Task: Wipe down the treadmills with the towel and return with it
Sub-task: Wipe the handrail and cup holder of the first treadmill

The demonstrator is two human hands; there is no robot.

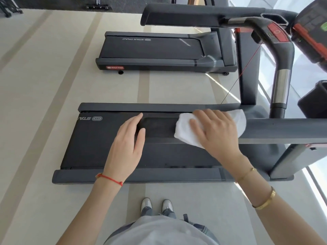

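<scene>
A white folded towel (184, 133) lies on the near handrail (283, 129) of the closest treadmill (92, 144). My right hand (215, 131) presses flat on the towel, fingers spread and straight. At the handrail's left end my left hand (125, 144) rests with straight fingers and holds nothing. The dark running belt lies below both hands. A second treadmill (150, 50) stands further off on the pale floor.
The closest treadmill's other handrail (194, 15) runs across the top, joining the console (311, 36) with red trim at the upper right. A thin red safety cord (242, 71) hangs from it. My shoes (155, 206) stand on the floor beside the deck. Windows line the right side.
</scene>
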